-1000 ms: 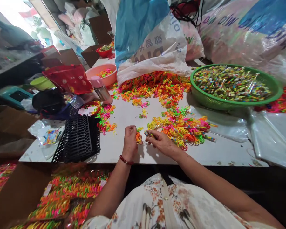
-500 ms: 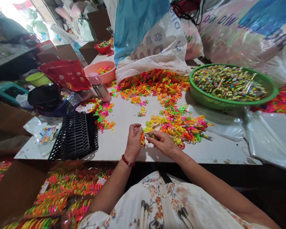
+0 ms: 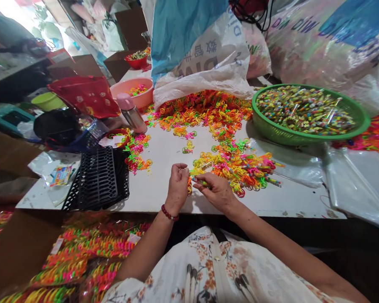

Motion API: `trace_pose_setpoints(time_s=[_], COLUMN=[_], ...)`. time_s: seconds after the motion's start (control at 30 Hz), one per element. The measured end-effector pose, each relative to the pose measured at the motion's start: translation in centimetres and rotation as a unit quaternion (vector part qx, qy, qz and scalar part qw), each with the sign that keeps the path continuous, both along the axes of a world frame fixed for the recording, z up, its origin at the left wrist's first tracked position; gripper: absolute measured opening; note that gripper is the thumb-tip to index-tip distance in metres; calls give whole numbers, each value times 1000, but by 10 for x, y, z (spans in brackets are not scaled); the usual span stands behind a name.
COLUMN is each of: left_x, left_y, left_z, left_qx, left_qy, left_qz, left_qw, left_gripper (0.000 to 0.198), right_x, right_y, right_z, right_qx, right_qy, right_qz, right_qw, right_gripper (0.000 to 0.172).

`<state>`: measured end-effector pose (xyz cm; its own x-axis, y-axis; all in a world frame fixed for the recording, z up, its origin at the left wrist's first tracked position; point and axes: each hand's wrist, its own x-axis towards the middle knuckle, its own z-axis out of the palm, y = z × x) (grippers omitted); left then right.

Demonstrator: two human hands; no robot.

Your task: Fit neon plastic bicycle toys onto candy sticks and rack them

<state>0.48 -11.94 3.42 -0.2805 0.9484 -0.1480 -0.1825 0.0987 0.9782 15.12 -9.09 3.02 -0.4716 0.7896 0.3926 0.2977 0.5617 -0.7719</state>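
My left hand (image 3: pixel 177 185), a dark red bead bracelet on its wrist, is closed at the table's front edge. Bright yellow and orange plastic ring pieces (image 3: pixel 190 186) show at its fingertips. Close by on the right, my right hand (image 3: pixel 217 192) pinches a thin, multicoloured candy-like tube (image 3: pixel 201 182), whose end points at the left hand. The fingers cover much of both items, so whether they touch is unclear. Just beyond lies a heap of coloured plastic ring pieces (image 3: pixel 236 166), with printed tubes sticking out on its right side.
A green basket (image 3: pixel 306 136) full of small wrapped tubes stands at right, near clear plastic bags (image 3: pixel 353 181). Behind is a large woven sack (image 3: pixel 196 46) above more ring pieces. At left are black plastic racks (image 3: pixel 97 176), a steel flask (image 3: pixel 133 115) and a pink basin (image 3: pixel 145 99).
My right hand has shifted very slightly, and more of the tube shows between the hands. The left hand stays in place; the view has moved a little.
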Motion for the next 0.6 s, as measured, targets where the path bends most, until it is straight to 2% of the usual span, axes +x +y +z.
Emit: trace_pose_setpoints(time_s=[0.23,0.37,0.5,0.6], left_x=[-1,1,10,13], left_y=[1,3,2,5], left_z=[8,10,6,-4], left_qx=[-79,-75,-80,-89], left_qy=[-14,-23,-7,6], left_qz=[-20,-12,-12,-34], left_qw=[997,997,997,995], left_gripper=[31,31,28,29], right_x=[0,1,2,5], right_y=[-5,-7,-10,-9], right_z=[-1,1,3,3], right_qx=[27,19,22,39], right_qy=[0,-15,-28,-49], right_qz=[17,33,56,56], right_qw=[999,999,998,996], right_gripper=[18,21,22,20])
